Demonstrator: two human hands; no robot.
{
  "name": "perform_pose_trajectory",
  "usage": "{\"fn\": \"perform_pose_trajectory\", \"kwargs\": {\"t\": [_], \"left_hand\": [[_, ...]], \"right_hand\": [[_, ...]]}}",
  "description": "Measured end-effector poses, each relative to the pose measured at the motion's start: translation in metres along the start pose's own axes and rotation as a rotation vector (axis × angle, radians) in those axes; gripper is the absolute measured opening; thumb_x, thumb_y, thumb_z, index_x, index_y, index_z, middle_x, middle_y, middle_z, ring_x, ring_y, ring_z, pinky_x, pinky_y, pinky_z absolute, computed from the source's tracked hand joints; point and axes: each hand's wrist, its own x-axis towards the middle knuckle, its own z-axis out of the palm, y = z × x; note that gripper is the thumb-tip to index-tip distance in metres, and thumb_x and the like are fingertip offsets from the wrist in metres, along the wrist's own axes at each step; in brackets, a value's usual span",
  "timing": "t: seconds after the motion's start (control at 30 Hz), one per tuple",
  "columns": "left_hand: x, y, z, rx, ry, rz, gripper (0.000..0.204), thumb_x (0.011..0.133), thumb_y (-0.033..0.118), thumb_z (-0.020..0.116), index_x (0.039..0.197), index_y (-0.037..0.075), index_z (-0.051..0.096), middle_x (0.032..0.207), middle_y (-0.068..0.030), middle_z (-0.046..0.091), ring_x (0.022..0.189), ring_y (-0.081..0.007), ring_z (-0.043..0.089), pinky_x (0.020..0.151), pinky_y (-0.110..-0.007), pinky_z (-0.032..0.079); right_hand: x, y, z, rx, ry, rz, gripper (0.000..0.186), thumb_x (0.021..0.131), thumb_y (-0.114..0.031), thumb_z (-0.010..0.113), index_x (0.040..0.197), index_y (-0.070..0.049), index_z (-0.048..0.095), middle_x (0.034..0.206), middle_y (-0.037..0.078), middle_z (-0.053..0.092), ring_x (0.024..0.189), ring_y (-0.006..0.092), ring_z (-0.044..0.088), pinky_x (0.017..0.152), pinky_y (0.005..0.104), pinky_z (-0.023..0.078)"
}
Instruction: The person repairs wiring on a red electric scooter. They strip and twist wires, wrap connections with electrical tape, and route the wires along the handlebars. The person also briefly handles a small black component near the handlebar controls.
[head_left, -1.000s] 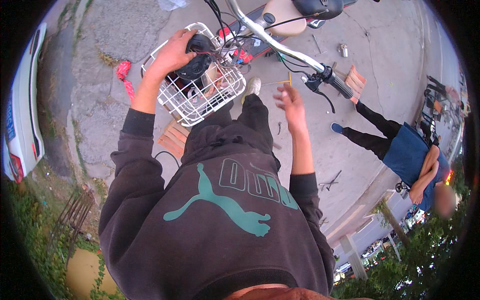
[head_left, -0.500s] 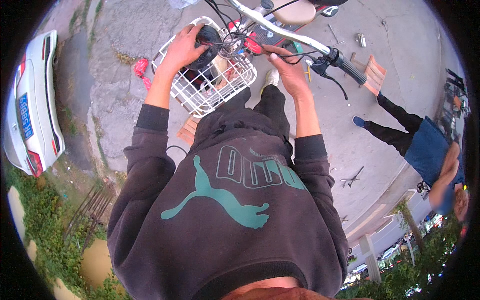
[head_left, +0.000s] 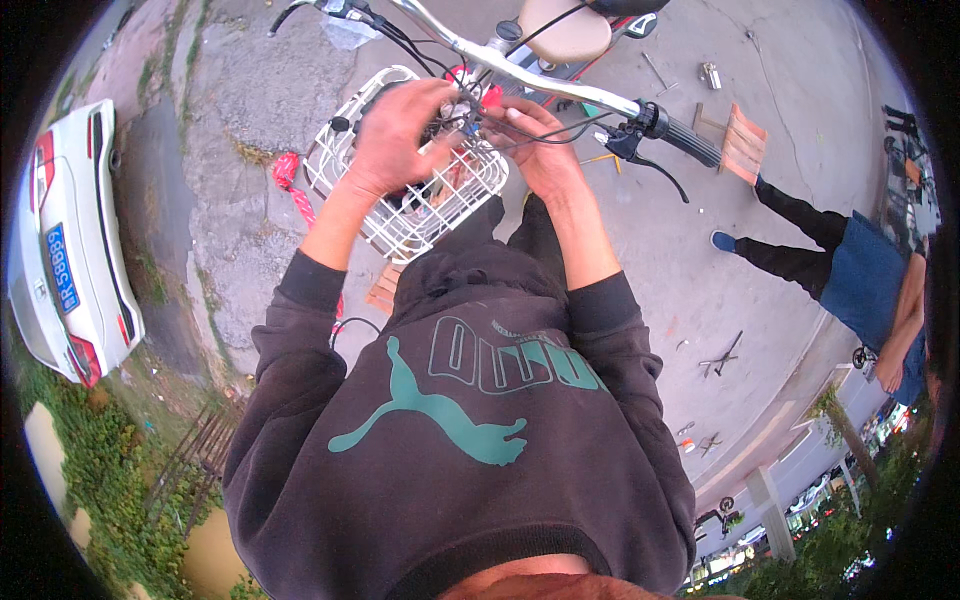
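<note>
1. Both hands are at the cables (head_left: 408,45), which run down from the handlebar (head_left: 570,89) and bunch over the far right part of the basket (head_left: 452,222). The step in hand looks like sorting or handling these cables.
2. The left hand (head_left: 398,135) is above the basket, fingers curved and partly spread, with a gap between thumb and fingers. Its fingertips reach the bunch.
3. The right hand (head_left: 540,155) comes in from the other side, its fingers drawn in and pointing at the same bunch. Its tips are among thin dark strands; I cannot tell whether it pinches 1.
4. As a judgement, the next move calls for a fine fingertip grip on a single strand, with the other hand steadying the bunch.
5. In the way: the handlebar crosses just beyond the hands, a looping cable passes by the right hand, and the basket's wire sides crowd the left from below. Things inside the basket are partly hidden.
6. Around: a brake lever (head_left: 662,170) hangs to the right, a beige seat (head_left: 565,38) is beyond the handlebar, and a wooden stool (head_left: 743,145) stands near 1 person (head_left: 860,270) in blue. A white car (head_left: 80,240) is well apart at left.
</note>
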Motion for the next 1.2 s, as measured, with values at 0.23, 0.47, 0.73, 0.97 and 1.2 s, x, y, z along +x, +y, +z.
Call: {"fn": "perform_pose_trajectory", "kwargs": {"t": [0.23,0.47,0.73,0.97,1.2], "left_hand": [[0.007,0.023,0.057,-0.182,-0.153,-0.231,0.066,0.08,0.02,0.079,0.141,0.014,0.055,0.12,-0.0134,0.07,0.112,-0.0346,0.067,0.093,-0.045,0.054],[0.004,0.0,0.038,-0.314,-0.144,-0.293,0.028,0.09,0.005,0.068,0.117,0.005,0.071,0.101,-0.017,0.074,0.094,-0.0325,0.074,0.08,-0.037,0.057],[-0.007,0.002,0.039,-0.324,-0.191,-0.249,0.018,0.095,0.008,0.067,0.111,0.002,0.072,0.103,-0.0162,0.074,0.096,-0.0324,0.073,0.084,-0.038,0.056],[-0.006,0.006,0.035,-0.323,-0.206,-0.226,0.016,0.093,0.007,0.068,0.107,0.002,0.073,0.094,-0.0146,0.072,0.087,-0.0301,0.072,0.077,-0.037,0.054],[0.003,0.017,0.034,-0.371,-0.176,-0.292,0.018,0.096,0.01,0.069,0.111,0.001,0.072,0.092,-0.0141,0.073,0.083,-0.0254,0.072,0.075,-0.034,0.054]], "right_hand": [[-0.002,-0.013,0.009,-0.274,-0.069,-0.032,0.027,0.096,-0.011,0.067,0.119,0.001,0.069,0.1,0.012,0.076,0.092,0.0206,0.073,0.084,0.0332,0.059],[0.049,-0.032,-0.026,-0.248,0.224,-0.383,0.029,0.101,-0.015,0.067,0.127,-0.005,0.067,0.12,0.011,0.072,0.101,0.0186,0.071,0.081,0.0313,0.058],[0.093,-0.075,-0.015,0.152,-0.296,-0.344,0.038,0.102,-0.012,0.065,0.139,-0.005,0.06,0.13,0.013,0.067,0.116,0.0243,0.066,0.098,0.0399,0.055],[0.098,-0.077,-0.018,-0.015,0.193,-0.5,0.019,0.105,-0.022,0.06,0.11,-0.004,0.066,0.098,0.005,0.068,0.091,0.0176,0.065,0.081,0.0367,0.057],[-0.025,0.021,-0.16,0.233,0.359,-0.196,0.022,0.108,-0.023,0.055,0.121,-0.007,0.063,0.129,0.009,0.065,0.111,0.023,0.064,0.097,0.0379,0.054]]}}
